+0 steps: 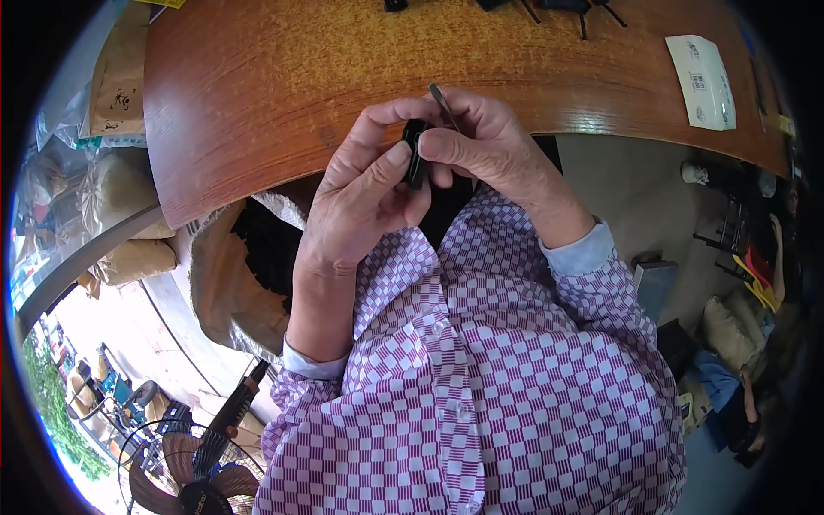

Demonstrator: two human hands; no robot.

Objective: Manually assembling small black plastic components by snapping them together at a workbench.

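My left hand (348, 193) is closed round a small black part (415, 142), oblong and shiny, pinched between thumb and fingers. Close against it, my right hand (493, 146) grips a thin grey metal blade-like tool (440, 101), whose rounded end sticks up past the fingers. The right thumb tip reaches the side of the black part. Both hands are raised in front of my chest, at the near edge of the wooden table (249, 103). Fingers hide the lower end of the tool and much of the part.
Black pieces (562, 7) lie at the table's far edge, and a white printed packet (701, 83) at its right. An open sack (225, 283) of black pieces stands below the table's left edge. A fan (202, 481) is at the lower left.
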